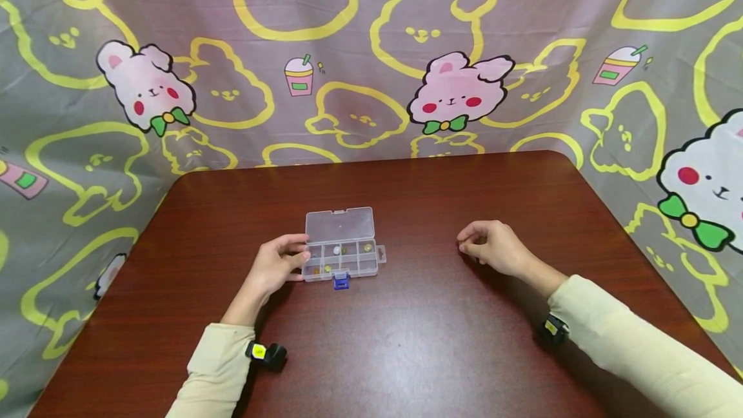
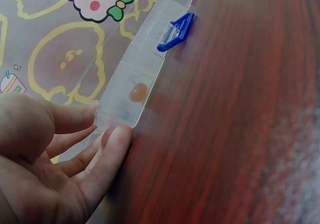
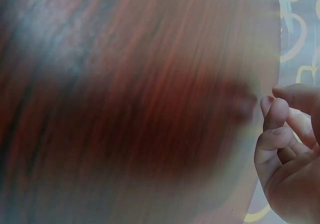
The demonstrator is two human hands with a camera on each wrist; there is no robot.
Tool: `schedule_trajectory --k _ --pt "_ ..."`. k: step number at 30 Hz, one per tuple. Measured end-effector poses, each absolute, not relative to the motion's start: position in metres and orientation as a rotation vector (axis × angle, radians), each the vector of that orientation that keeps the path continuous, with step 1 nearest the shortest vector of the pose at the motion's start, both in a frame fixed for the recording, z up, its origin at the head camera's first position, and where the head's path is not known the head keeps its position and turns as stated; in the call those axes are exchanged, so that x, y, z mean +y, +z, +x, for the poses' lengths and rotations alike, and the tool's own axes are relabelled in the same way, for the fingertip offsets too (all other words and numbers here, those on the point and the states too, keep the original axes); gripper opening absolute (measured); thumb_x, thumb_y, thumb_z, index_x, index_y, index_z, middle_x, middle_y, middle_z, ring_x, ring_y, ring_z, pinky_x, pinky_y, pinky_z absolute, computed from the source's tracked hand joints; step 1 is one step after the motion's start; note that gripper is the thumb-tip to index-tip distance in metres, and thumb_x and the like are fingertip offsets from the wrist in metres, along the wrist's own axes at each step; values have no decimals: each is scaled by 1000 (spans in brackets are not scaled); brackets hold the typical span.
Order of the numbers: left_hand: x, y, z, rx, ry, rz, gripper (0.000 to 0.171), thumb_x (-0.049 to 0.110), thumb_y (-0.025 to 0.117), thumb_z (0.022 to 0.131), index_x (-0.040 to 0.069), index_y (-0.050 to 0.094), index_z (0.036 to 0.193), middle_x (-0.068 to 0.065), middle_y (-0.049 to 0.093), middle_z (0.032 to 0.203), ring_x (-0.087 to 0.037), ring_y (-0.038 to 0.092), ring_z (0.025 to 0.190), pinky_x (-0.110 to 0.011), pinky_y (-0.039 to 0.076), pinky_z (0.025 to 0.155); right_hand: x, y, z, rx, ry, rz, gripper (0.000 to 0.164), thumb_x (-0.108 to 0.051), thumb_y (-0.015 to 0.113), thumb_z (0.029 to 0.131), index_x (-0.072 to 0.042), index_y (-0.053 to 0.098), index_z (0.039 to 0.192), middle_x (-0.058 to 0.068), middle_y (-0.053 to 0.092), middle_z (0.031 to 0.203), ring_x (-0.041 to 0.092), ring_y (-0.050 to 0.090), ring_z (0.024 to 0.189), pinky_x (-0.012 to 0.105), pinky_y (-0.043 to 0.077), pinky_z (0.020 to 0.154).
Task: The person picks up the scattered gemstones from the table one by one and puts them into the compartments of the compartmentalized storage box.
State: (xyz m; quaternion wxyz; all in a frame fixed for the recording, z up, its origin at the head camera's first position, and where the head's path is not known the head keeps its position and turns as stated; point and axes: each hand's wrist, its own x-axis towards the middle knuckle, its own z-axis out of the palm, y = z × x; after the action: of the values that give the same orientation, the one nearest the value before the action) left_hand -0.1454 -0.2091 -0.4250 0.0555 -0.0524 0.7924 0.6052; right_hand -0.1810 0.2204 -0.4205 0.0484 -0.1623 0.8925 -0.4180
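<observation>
A clear plastic compartment box [image 1: 360, 269] lies on the table with its lid [image 1: 340, 224] folded back and its blue latch [image 1: 341, 281] toward the front. My left hand [image 1: 277, 266] grips the box's left end, thumb on the near side in the left wrist view. Small bead-like pieces sit in several compartments: a white one [image 1: 336, 251], a yellowish one [image 1: 368, 248] and an orange one [image 2: 138, 92] among them. Well to the right of the box, my right hand [image 1: 495, 248] hovers low with fingers curled and thumb near the index fingertip. Whether a tiny piece is pinched there, I cannot tell.
The dark red-brown wooden table [image 1: 400, 340] has rounded far corners. Around its back and sides hangs a curtain [image 1: 360, 37] printed with rabbits and drink cups. A clear hanging tab [image 1: 380, 253] sticks out from the box's right end.
</observation>
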Motion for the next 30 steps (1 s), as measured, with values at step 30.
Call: schedule_trajectory --k 30 --pt "-210 -426 -146 2419 1820 -171 38 -2 66 95 -2 60 133 -25 61 119 -17 65 82 -34 62 62 152 -419 -174 2553 -1419 -627 11 3 73 85 -2 73 96 3 70 78 17 57 55 26 50 49"
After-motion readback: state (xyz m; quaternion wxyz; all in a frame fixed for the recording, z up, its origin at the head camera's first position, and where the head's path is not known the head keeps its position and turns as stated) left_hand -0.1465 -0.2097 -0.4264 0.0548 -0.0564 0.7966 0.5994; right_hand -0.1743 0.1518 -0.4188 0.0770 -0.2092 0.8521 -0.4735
